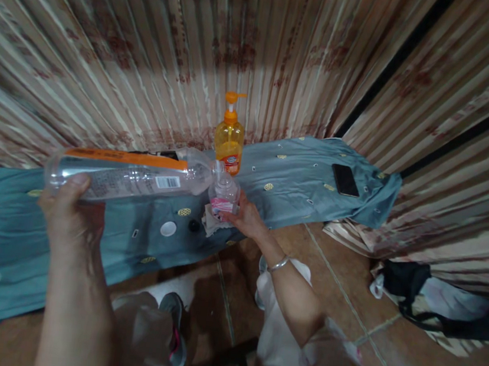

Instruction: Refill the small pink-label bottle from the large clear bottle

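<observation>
My left hand [70, 206] grips the base of a large clear plastic bottle [133, 176] with an orange label, held on its side with its neck pointing right. The neck meets the mouth of a small clear bottle [224, 195] with a pink label, which my right hand [247, 218] holds upright on the teal cloth [298, 183]. A white cap [168, 228] and a small black cap [194, 225] lie on the cloth below the big bottle. An orange pump bottle [229, 139] stands just behind the small bottle.
A black phone [345, 179] lies on the cloth at the right. Striped curtains [154, 47] hang behind. A black bag [412, 298] sits on the tiled floor [338, 289] at the right. My knees and a shoe [175, 329] are below.
</observation>
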{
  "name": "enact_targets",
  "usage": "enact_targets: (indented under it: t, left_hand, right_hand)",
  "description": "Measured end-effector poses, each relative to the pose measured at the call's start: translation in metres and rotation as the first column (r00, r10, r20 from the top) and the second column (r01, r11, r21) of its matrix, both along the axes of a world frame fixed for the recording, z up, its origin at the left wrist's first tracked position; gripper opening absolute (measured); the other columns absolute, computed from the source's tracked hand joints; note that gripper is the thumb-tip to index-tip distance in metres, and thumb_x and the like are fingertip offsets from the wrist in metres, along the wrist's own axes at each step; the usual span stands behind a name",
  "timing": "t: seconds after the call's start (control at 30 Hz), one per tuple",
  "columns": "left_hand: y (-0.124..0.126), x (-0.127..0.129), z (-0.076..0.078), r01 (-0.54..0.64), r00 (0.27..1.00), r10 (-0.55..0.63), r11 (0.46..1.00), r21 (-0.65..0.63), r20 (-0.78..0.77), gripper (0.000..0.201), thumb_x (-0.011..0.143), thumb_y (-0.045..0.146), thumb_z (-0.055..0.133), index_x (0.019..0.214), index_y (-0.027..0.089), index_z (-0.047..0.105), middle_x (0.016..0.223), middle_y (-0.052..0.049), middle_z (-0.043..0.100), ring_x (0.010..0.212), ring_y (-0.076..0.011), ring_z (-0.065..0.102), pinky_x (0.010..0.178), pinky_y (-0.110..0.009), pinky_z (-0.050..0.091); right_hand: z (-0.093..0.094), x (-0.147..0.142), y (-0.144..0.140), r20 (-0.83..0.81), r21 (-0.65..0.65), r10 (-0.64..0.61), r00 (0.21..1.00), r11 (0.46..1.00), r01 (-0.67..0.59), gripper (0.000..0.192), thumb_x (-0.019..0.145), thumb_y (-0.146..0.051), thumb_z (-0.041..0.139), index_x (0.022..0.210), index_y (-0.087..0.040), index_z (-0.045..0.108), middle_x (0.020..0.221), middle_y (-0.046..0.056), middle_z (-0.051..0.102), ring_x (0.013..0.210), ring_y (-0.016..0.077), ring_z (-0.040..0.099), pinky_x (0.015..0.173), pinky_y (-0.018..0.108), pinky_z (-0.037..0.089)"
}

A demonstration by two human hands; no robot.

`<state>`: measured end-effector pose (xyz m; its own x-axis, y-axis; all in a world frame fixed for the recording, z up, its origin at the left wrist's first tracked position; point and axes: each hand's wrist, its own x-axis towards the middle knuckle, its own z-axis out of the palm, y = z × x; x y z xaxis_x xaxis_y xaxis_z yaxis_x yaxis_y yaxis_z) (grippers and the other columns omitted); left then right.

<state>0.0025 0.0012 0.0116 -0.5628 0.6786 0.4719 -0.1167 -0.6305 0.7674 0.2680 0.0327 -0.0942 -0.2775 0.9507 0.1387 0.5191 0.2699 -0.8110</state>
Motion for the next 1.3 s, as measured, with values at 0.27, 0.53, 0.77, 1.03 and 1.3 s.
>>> enact_targets:
  t: [0.27, 0.53, 0.77, 1.03, 1.3]
  left_hand:
    - [0.0, -0.0004, 0.0011, -0.002, 1.0, 0.002, 1.0, 0.006, 0.031, 0.014, 0.05, 0.013, 0.065, 0.06, 0.017, 0.057, 0.059, 0.005, 0.055, 0.067, -0.0113, 0.057, 0.073, -0.026, 0.046]
    - [0.0015, -0.0011, 0.0004, 0.019, 0.999, -0.02, 0.999, 0.043, 0.033, 0.013, 0.05, 0.011, 0.065, 0.059, 0.016, 0.057, 0.063, 0.003, 0.057, 0.066, -0.0112, 0.058, 0.071, -0.026, 0.046]
    - [-0.0001, -0.0018, 0.0007, 0.0, 0.999, 0.0, 1.0, 0.006, 0.044, 0.014, 0.05, 0.011, 0.065, 0.06, 0.016, 0.058, 0.061, 0.003, 0.056, 0.066, -0.0116, 0.058, 0.072, -0.027, 0.046]
    - [0.0, -0.0021, 0.0012, -0.005, 0.999, 0.005, 1.0, -0.001, 0.042, 0.013, 0.049, 0.011, 0.065, 0.058, 0.017, 0.057, 0.059, 0.003, 0.055, 0.067, -0.0121, 0.058, 0.073, -0.027, 0.046]
    - [-0.0002, -0.0033, 0.0006, -0.005, 0.999, 0.005, 1.0, -0.009, 0.034, 0.019, 0.05, 0.012, 0.064, 0.067, 0.017, 0.058, 0.069, 0.003, 0.058, 0.07, -0.012, 0.058, 0.077, -0.029, 0.045]
  right_hand:
    - [-0.0019, -0.0004, 0.0012, 0.002, -0.001, 0.001, 1.0, 1.0, -0.001, 0.063, 0.073, -0.04, 0.067, 0.123, -0.015, 0.039, 0.102, 0.008, 0.065, 0.09, 0.0232, 0.063, 0.074, 0.03, 0.047]
    - [-0.0037, -0.0002, 0.0011, 0.003, 0.009, 0.0, 1.0, 1.0, 0.0, 0.059, 0.073, -0.042, 0.066, 0.12, -0.015, 0.041, 0.099, 0.007, 0.066, 0.086, 0.0224, 0.064, 0.072, 0.03, 0.048]
    - [-0.0004, -0.0005, 0.0002, 0.003, 0.006, -0.005, 1.0, 1.0, 0.005, 0.06, 0.072, -0.04, 0.067, 0.121, -0.015, 0.041, 0.099, 0.007, 0.066, 0.086, 0.023, 0.064, 0.071, 0.03, 0.047]
    - [0.0004, -0.0009, 0.0003, 0.037, 0.006, -0.01, 0.999, 1.0, 0.01, 0.06, 0.073, -0.041, 0.066, 0.12, -0.014, 0.041, 0.098, 0.008, 0.065, 0.086, 0.024, 0.064, 0.07, 0.03, 0.047]
    - [-0.001, -0.0007, 0.0003, -0.022, 0.008, 0.013, 1.0, 1.0, -0.013, 0.059, 0.073, -0.038, 0.066, 0.121, -0.014, 0.041, 0.101, 0.007, 0.065, 0.087, 0.0215, 0.063, 0.074, 0.03, 0.047]
